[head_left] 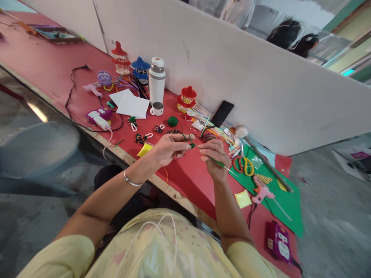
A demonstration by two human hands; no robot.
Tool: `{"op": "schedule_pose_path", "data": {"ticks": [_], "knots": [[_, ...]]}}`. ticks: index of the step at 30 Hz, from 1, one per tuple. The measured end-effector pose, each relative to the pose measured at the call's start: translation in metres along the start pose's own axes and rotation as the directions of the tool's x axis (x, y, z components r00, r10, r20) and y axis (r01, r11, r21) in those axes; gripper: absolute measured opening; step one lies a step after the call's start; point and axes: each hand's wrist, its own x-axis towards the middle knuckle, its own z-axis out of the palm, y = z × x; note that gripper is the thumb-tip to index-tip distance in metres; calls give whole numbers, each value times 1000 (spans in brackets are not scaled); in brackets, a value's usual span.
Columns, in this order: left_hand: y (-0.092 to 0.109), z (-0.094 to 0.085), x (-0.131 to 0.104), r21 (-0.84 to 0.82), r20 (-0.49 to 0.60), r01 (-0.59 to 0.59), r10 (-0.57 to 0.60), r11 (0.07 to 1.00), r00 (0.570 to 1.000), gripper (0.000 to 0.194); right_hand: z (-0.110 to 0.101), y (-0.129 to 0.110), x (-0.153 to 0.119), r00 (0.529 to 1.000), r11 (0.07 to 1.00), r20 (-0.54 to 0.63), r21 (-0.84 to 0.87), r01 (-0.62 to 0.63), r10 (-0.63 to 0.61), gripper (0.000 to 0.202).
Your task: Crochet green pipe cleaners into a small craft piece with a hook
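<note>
My left hand (pixel 169 148) is closed in a pinch on a small piece of green yarn work (pixel 191 145). A strand leads from it toward a green yarn ball (pixel 172 121) behind. My right hand (pixel 216 156) is closed just right of the piece, its fingertips by a thin orange thread. In that hand lies a crochet hook (pixel 218 162) with a green handle; its thin metal end sticks out to the lower right. Beyond my left hand lie small dark yarn pieces (pixel 141 138) with white bead loops.
Scissors (pixel 243 165) and a pink glue gun (pixel 261 192) lie on a green sheet (pixel 285 200) at right. A white thermos (pixel 157 83) stands at the back, near a phone (pixel 222 113) leaning on the partition. Purple power strips (pixel 278 242) and cables are at both sides.
</note>
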Motion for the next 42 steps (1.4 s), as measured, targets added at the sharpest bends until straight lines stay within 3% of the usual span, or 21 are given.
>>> {"op": "schedule_pose_path", "data": {"ticks": [14,21,33,42], "knots": [[6,-3,-1,48,31,40,-42,998,999,37,-8,-11,0,999,999,44,-42,10,-8,13],[9,-3,2,30,63,61,-63,998,996,37,-9,-18,6,998,998,30,-40,48,-47,20],[5,4,2,72,2,20,-21,997,1000,43,-14,-18,7,997,996,57,-62,60,-56,18],[6,9,0,46,14,41,-42,998,999,42,-10,-31,3,996,973,47,-214,87,-79,43]]}}
